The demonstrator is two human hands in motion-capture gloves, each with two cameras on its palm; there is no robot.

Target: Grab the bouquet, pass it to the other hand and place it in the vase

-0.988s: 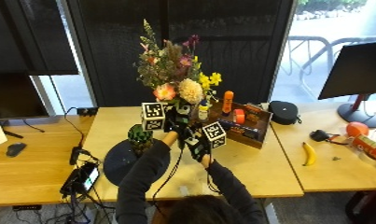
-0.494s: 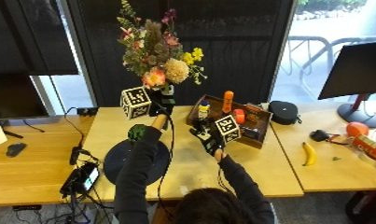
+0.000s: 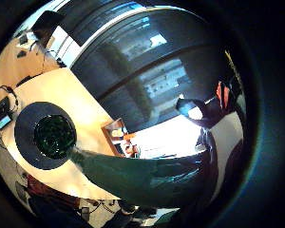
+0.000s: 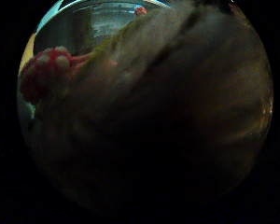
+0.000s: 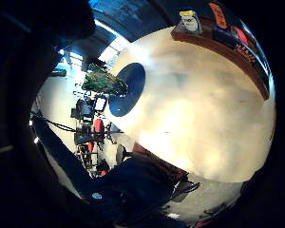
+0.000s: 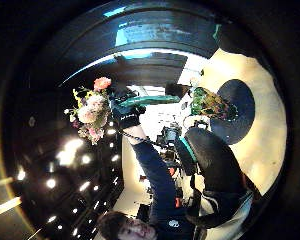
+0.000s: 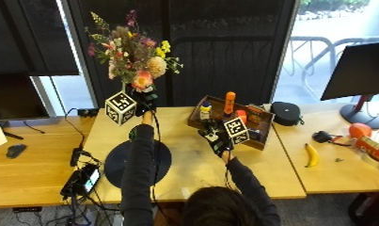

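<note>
Bouquet (image 7: 131, 54) is raised high above the table (image 7: 189, 160), held by its stems in the left hand (image 7: 143, 104), fingers wrapped round them. Blooms stand upright above that hand: pink, cream, yellow and purple heads against the dark window blind (image 7: 226, 42). Right thumb side palm view confirms this: gloved hand closed on the green stems, flower heads (image 6: 92, 112) beyond it.

Right hand (image 7: 215, 137) is well apart from the bouquet, low over the table, just beside the wooden tray (image 7: 198, 115). It holds nothing; its fingers look loosely relaxed.

Vase (image 3: 54, 136): dark green, standing on the round dark mat (image 7: 117, 165). In the outside view the left sleeve (image 7: 139, 174) covers it. Left little finger side palm view looks straight down into its mouth, with the stems (image 3: 133, 178) running toward it; stem ends not in the vase.

Surface: light wooden table. The tray holds an orange bottle (image 7: 229, 102) and small containers. Beyond the tray, away from the mat: black pouch (image 7: 285, 113), banana (image 7: 312, 155), monitor (image 7: 358, 70).
</note>
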